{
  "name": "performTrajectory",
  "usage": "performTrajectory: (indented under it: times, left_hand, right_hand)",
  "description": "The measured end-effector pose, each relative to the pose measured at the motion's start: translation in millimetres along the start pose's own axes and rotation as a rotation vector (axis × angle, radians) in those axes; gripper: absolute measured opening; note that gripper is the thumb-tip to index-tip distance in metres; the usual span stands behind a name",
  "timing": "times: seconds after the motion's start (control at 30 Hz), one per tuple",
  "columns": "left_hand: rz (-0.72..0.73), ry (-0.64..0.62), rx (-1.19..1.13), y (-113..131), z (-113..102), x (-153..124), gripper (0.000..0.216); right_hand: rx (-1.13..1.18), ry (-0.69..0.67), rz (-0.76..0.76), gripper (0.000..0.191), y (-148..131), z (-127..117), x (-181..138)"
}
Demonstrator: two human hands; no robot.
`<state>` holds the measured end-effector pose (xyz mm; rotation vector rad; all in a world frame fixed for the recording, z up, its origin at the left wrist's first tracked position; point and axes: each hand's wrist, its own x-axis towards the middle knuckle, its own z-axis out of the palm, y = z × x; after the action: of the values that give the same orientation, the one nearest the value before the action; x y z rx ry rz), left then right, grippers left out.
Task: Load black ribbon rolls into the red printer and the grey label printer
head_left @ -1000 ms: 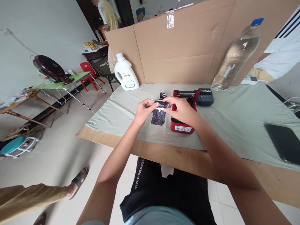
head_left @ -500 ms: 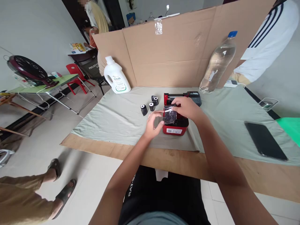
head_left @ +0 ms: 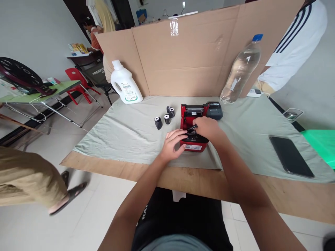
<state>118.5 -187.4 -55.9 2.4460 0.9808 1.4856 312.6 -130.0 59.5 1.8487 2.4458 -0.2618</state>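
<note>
Head view: a black strip, probably light, pliant, slippery film best taken by its edges, was pinched over the open red printer between the right hand's fingertips. The left hand's fingers, loosely spread, were rested against the printer's left side. Small black rolls were seen farther left.

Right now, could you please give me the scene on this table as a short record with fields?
Left hand: open, fingers at the left side of the red device
Right hand: pinching a dark item, partly hidden
Red device: lid raised
Dark rolls: left of the device, on the cloth
Back left: white jug
Back right: clear bottle, blue cap
Far right: phone, lying flat
</note>
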Motion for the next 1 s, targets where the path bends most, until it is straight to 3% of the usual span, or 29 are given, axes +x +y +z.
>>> performTrajectory:
  times: [0.43,0.73,1.0]
  left_hand:
    - [-0.106,-0.025,-0.014,-4.1,-5.1,0.5,0.039]
    - [-0.070,-0.045,-0.032,-1.7,-3.7,0.3,0.038]
    - [-0.048,-0.089,-0.029,0.8,2.1,-0.1,0.040]
  right_hand:
    - [0.016,0.136,0.030,0.030,-3.6,-7.0,-8.0]
    - [0.076,0.023,-0.018,0.032,10.0,5.3,6.1]
    - [0.035,0.037,-0.034,0.035,7.3,10.2,10.4]
